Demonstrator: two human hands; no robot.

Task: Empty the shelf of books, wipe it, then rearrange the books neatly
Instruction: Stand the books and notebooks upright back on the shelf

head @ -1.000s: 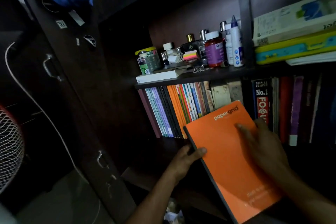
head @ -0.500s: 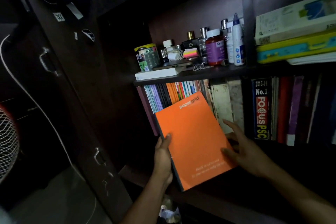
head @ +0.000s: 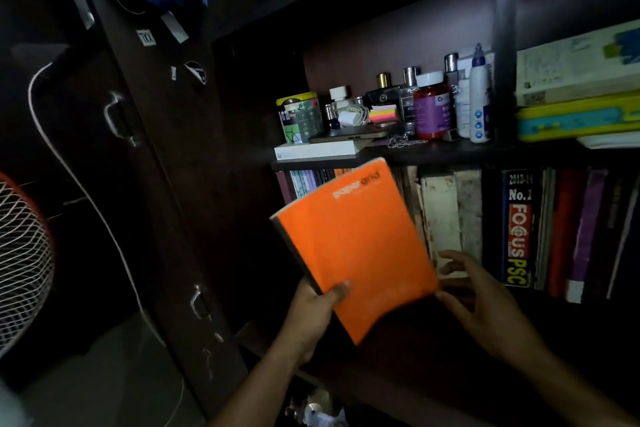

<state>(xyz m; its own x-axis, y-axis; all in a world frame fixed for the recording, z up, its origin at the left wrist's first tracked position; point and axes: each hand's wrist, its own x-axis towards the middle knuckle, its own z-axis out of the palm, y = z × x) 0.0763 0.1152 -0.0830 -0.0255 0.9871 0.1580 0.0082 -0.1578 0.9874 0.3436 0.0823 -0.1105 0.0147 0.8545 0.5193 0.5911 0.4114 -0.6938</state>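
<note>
An orange notebook (head: 353,246) stands tilted in front of the left end of the book shelf. My left hand (head: 317,308) grips its lower left corner, thumb on the cover. My right hand (head: 474,302) is at the notebook's lower right edge, fingers spread and touching it. Behind the notebook, thin upright notebooks (head: 304,180) show only their tops. To the right stand worn cream books (head: 443,218), a black book with red lettering (head: 517,229), and dark red and purple books (head: 581,229).
The shelf above (head: 433,151) holds bottles, a tin, a white box and a phone. Flat books (head: 578,94) are stacked at upper right. A dark cupboard with handles (head: 156,184) stands at left, with a fan grille (head: 20,260) and a white cord.
The orange notebook has moved left and up toward the left end of the book row. My left hand shifted to its lower left corner; my right hand came off the cover to its right edge.
</note>
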